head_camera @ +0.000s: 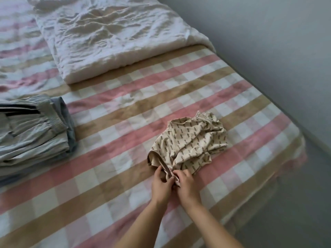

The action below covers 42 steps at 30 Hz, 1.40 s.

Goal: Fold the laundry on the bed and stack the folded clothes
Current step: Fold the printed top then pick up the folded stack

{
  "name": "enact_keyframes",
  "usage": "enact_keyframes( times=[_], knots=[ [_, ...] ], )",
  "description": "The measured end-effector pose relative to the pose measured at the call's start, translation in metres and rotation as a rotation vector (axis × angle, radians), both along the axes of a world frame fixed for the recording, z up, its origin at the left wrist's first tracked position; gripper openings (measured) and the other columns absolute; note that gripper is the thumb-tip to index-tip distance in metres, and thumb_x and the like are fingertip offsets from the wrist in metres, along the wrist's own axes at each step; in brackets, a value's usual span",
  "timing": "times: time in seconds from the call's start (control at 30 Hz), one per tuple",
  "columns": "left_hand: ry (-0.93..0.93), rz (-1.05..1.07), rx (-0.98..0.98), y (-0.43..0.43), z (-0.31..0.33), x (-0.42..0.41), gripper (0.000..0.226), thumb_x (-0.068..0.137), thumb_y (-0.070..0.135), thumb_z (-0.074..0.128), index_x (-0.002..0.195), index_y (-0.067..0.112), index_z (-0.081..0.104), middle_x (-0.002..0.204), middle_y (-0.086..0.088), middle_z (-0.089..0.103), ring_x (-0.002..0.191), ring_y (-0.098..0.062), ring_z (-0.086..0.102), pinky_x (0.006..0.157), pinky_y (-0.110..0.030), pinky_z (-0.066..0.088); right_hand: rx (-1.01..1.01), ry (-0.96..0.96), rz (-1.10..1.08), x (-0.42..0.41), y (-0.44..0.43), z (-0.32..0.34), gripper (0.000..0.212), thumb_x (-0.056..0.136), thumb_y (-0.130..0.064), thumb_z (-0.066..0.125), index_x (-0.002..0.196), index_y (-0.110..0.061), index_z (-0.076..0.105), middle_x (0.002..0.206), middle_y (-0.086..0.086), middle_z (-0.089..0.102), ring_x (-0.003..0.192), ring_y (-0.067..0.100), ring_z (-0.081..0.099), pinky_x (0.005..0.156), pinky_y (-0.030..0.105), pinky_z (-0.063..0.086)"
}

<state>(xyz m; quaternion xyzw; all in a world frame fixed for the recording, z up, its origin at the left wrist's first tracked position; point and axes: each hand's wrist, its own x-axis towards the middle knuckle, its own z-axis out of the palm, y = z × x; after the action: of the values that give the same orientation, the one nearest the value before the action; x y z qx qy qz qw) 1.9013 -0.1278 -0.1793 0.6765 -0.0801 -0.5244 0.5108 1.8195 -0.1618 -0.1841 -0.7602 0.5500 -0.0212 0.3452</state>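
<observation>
1. Spanning nearly the whole view, the bed (125,108) with its pink-and-tan checked sheet serves as the folding surface.
2. The white duvet (111,38) lies folded at the far end, likely kept there to leave room for the work.
3. The stack of folded clothes (34,129), grey-green pieces, sits at the left edge, well apart from the working spot, probably so nothing disturbs it.
4. The patterned beige garment (193,142) lies crumpled near the bed's right side, not yet folded.
5. The left hand (161,183) and right hand (187,185) meet at its near edge. Each grip pinches the hem, probably to find a seam and spread it flat.
</observation>
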Motion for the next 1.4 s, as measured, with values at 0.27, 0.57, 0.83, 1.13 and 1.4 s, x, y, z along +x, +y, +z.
enact_keyframes(
  times=[0.27,0.57,0.83,1.13,1.4],
  knots=[
    [-0.293,0.034,-0.229,0.065,0.097,0.058,0.029,0.084,0.000,0.061,0.104,0.021,0.061,0.094,0.000,0.069,0.084,-0.008,0.066,0.071,-0.022,0.053,0.024,-0.557,-0.085,0.046,0.055,0.106,0.018,0.076,-0.016,0.074,0.090,-0.024,0.065,0.085,-0.009,0.065,0.077,0.000,0.063,0.063,0.014,0.050],
    [-0.139,0.203,-0.293,0.225,0.146,0.147,0.045,0.073,0.008,0.063,0.117,0.017,0.056,0.089,-0.004,0.071,0.081,-0.012,0.065,0.067,-0.019,0.050,0.286,-0.693,0.026,0.124,0.191,0.151,0.019,0.076,-0.021,0.075,0.089,-0.033,0.067,0.083,-0.011,0.071,0.078,0.006,0.067,0.068,0.020,0.054],
    [-0.199,0.297,-0.047,0.339,0.090,0.181,0.048,0.083,-0.009,0.057,0.122,0.017,0.052,0.094,-0.008,0.069,0.086,-0.013,0.065,0.074,-0.022,0.051,0.488,-0.488,0.228,0.165,0.297,0.090,0.027,0.081,-0.009,0.065,0.100,-0.028,0.064,0.094,-0.006,0.068,0.088,0.008,0.066,0.078,0.029,0.055],
    [-0.093,0.577,0.249,0.376,0.000,0.138,0.055,0.073,-0.008,0.070,0.121,0.008,0.048,0.106,-0.004,0.058,0.096,-0.014,0.056,0.078,-0.014,0.043,0.349,0.116,0.795,0.186,0.273,0.042,0.025,0.091,-0.015,0.048,0.110,-0.016,0.064,0.112,0.002,0.067,0.105,0.019,0.059,0.087,0.027,0.043],
    [-0.169,0.732,0.260,0.387,-0.012,0.122,0.033,0.072,-0.017,0.064,0.076,0.016,0.064,0.071,0.004,0.067,0.065,0.001,0.061,0.062,-0.009,0.045,0.038,0.215,1.044,0.279,0.198,0.019,0.027,0.089,-0.014,0.050,0.113,-0.019,0.063,0.116,0.001,0.062,0.110,0.022,0.055,0.091,0.038,0.047]
  ],
)
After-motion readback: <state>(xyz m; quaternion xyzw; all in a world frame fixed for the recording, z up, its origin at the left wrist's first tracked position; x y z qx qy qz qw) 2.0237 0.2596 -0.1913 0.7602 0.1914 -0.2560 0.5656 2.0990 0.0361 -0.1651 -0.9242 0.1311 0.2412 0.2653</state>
